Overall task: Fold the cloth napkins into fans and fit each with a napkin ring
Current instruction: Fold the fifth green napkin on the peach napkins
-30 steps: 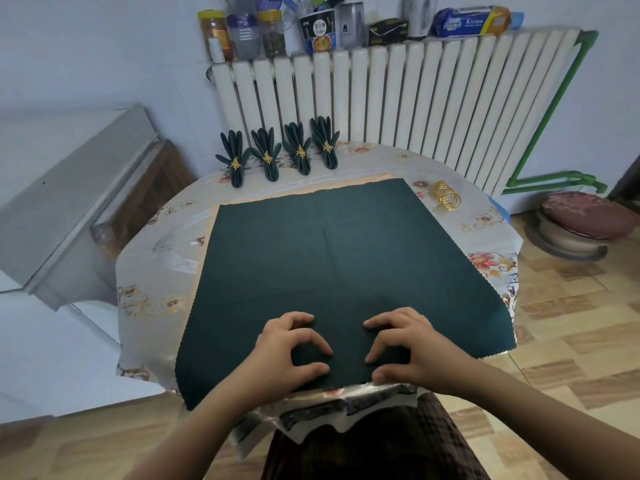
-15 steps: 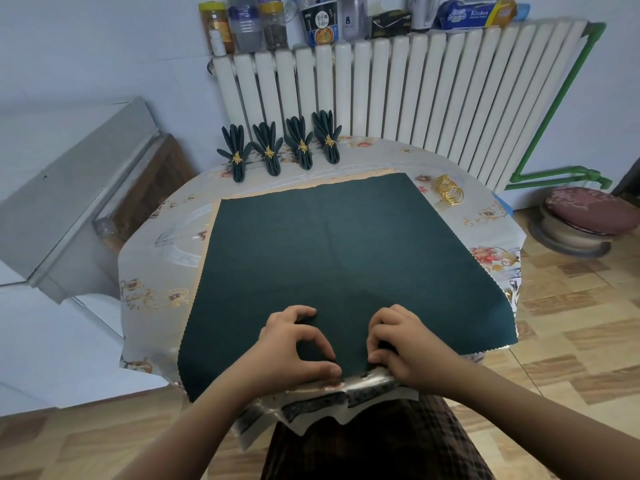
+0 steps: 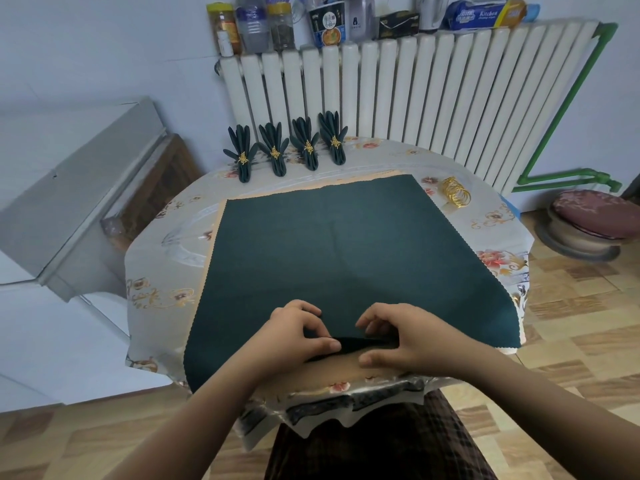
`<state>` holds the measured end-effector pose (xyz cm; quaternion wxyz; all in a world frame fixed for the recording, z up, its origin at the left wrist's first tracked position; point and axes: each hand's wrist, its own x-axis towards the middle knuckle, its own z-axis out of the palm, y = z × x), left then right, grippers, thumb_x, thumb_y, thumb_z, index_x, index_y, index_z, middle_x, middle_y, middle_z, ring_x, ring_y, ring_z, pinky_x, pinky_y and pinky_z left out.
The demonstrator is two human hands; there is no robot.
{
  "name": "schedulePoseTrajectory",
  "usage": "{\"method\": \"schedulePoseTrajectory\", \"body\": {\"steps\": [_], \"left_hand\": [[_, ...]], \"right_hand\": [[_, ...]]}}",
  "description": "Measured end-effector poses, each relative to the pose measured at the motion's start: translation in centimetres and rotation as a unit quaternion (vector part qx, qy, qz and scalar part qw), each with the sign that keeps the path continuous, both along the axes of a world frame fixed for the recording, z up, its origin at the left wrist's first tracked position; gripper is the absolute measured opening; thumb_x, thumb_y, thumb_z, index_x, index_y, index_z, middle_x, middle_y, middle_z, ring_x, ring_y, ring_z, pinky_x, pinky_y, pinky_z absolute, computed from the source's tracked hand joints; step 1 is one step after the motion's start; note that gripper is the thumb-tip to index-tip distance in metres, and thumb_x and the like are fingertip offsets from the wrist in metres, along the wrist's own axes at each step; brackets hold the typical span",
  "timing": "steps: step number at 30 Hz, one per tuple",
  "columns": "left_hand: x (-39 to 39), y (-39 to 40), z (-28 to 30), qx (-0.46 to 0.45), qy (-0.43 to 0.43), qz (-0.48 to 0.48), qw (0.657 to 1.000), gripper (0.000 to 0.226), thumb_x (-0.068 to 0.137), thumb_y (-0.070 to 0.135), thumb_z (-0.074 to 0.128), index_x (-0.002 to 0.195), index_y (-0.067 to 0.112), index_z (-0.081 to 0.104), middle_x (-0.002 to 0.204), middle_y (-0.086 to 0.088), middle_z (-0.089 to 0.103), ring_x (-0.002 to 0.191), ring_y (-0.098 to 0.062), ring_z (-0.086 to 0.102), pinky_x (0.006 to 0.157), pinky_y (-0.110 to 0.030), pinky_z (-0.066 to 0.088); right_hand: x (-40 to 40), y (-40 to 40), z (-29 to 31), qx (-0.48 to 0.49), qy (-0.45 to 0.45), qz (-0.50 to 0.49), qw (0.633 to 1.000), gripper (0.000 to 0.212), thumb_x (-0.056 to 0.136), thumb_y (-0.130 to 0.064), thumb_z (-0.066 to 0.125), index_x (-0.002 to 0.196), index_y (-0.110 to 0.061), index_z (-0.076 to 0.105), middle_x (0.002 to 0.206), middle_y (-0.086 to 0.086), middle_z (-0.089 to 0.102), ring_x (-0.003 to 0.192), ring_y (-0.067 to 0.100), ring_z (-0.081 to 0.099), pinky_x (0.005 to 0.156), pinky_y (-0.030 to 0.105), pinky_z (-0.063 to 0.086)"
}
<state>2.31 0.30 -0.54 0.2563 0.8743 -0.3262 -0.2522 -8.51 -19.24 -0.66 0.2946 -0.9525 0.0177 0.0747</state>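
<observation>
A dark green cloth napkin [image 3: 346, 247] lies spread flat on the round table [image 3: 156, 271], with a peach cloth edge showing beneath it. My left hand [image 3: 294, 337] and my right hand [image 3: 398, 341] pinch the napkin's near edge at the middle, raising a small pleat between thumbs and fingers. Several folded green fan napkins [image 3: 277, 150] with gold rings stand in a row at the table's far side. A pile of loose gold napkin rings [image 3: 455, 194] lies at the far right of the table.
A white radiator [image 3: 415, 98] stands behind the table, with jars and boxes [image 3: 311, 22] on top. A grey cabinet [image 3: 69, 202] is to the left. A cushioned stool [image 3: 588, 223] sits on the wooden floor at right.
Both hands pulled the napkin's near edge up and away from the table rim, forming a first fold. A strip of peach cloth now shows beneath my hands.
</observation>
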Motion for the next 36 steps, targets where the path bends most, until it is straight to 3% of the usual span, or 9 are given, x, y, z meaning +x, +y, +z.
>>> {"method": "schedulePoseTrajectory", "body": {"steps": [3, 6, 8, 12, 14, 20, 24, 28, 36], "left_hand": [[0.5, -0.2, 0.8, 0.011, -0.012, -0.016, 1.000, 0.016, 0.080, 0.046, 0.069, 0.069, 0.034, 0.067, 0.115, 0.018, 0.052, 0.107, 0.002, 0.049, 0.092, -0.024, 0.038], [1.0, 0.0, 1.8, 0.047, -0.019, -0.043, 0.998, 0.020, 0.084, 0.038, 0.067, 0.084, 0.019, 0.070, 0.104, 0.005, 0.063, 0.096, -0.009, 0.059, 0.087, -0.029, 0.048], [1.4, 0.3, 2.7, 0.092, -0.031, -0.062, 0.993, 0.012, 0.086, 0.033, 0.064, 0.088, 0.022, 0.068, 0.096, 0.004, 0.064, 0.088, -0.011, 0.060, 0.081, -0.028, 0.049], [3.3, 0.4, 4.9, 0.148, -0.048, -0.091, 0.984, 0.023, 0.095, 0.028, 0.054, 0.073, 0.023, 0.059, 0.073, 0.008, 0.060, 0.067, -0.007, 0.054, 0.062, -0.024, 0.041], [4.1, 0.3, 6.0, 0.150, -0.034, -0.092, 0.984, 0.031, 0.096, 0.028, 0.052, 0.066, 0.024, 0.053, 0.065, 0.010, 0.054, 0.059, -0.005, 0.051, 0.061, -0.025, 0.039], [6.7, 0.0, 7.4, 0.116, 0.047, -0.114, 0.986, 0.021, 0.095, 0.029, 0.054, 0.078, 0.024, 0.064, 0.079, 0.010, 0.068, 0.073, -0.006, 0.063, 0.081, -0.029, 0.048], [10.2, -1.8, 5.7, 0.166, -0.057, -0.080, 0.981, 0.024, 0.095, 0.033, 0.052, 0.083, 0.016, 0.064, 0.083, 0.002, 0.064, 0.079, -0.016, 0.060, 0.080, -0.035, 0.046], [13.9, -4.1, 3.4, 0.191, -0.156, 0.010, 0.969, 0.021, 0.095, 0.033, 0.052, 0.098, 0.015, 0.065, 0.093, 0.001, 0.060, 0.090, -0.019, 0.057, 0.079, -0.032, 0.046], [19.7, -6.4, -0.7, 0.152, -0.306, 0.101, 0.934, 0.025, 0.099, 0.029, 0.043, 0.109, 0.016, 0.062, 0.104, -0.003, 0.060, 0.092, -0.021, 0.056, 0.080, -0.031, 0.039]], "right_hand": [[0.3, 0.1, 0.3, -0.123, -0.035, -0.015, 0.992, 0.023, 0.087, -0.042, 0.059, 0.105, -0.031, 0.067, 0.102, -0.012, 0.067, 0.096, 0.009, 0.059, 0.080, 0.025, 0.045], [0.7, -1.0, 0.9, -0.127, -0.021, -0.058, 0.990, 0.017, 0.091, -0.036, 0.055, 0.092, -0.025, 0.069, 0.089, -0.006, 0.068, 0.082, 0.015, 0.058, 0.070, 0.026, 0.043], [1.0, -1.9, 1.7, -0.117, -0.007, -0.054, 0.992, 0.018, 0.093, -0.031, 0.053, 0.081, -0.023, 0.063, 0.077, -0.004, 0.062, 0.074, 0.015, 0.053, 0.065, 0.027, 0.039], [2.3, -2.9, 3.0, -0.100, 0.005, -0.044, 0.994, 0.030, 0.096, -0.028, 0.048, 0.068, -0.020, 0.046, 0.065, -0.007, 0.048, 0.072, 0.017, 0.049, 0.057, 0.027, 0.033], [3.2, -3.3, 3.9, -0.110, 0.021, -0.034, 0.993, 0.035, 0.097, -0.029, 0.047, 0.064, -0.022, 0.041, 0.065, -0.007, 0.046, 0.072, 0.017, 0.048, 0.057, 0.026, 0.034], [5.5, -4.7, 7.2, -0.111, 0.079, 0.007, 0.991, 0.038, 0.097, -0.032, 0.047, 0.063, -0.015, 0.042, 0.062, -0.001, 0.044, 0.056, 0.011, 0.042, 0.055, 0.024, 0.030], [9.7, -5.5, 6.2, -0.157, 0.048, -0.035, 0.986, 0.027, 0.095, -0.034, 0.051, 0.080, -0.013, 0.057, 0.073, -0.001, 0.054, 0.074, 0.017, 0.053, 0.065, 0.029, 0.040], [15.2, -6.2, 3.8, -0.221, 0.006, -0.100, 0.970, 0.017, 0.094, -0.032, 0.052, 0.100, -0.020, 0.062, 0.099, 0.000, 0.061, 0.097, 0.022, 0.057, 0.073, 0.030, 0.043], [23.0, -8.2, -1.1, -0.310, -0.068, -0.134, 0.939, 0.027, 0.097, -0.032, 0.043, 0.112, -0.018, 0.059, 0.113, 0.003, 0.058, 0.106, 0.023, 0.050, 0.091, 0.031, 0.034]]}}
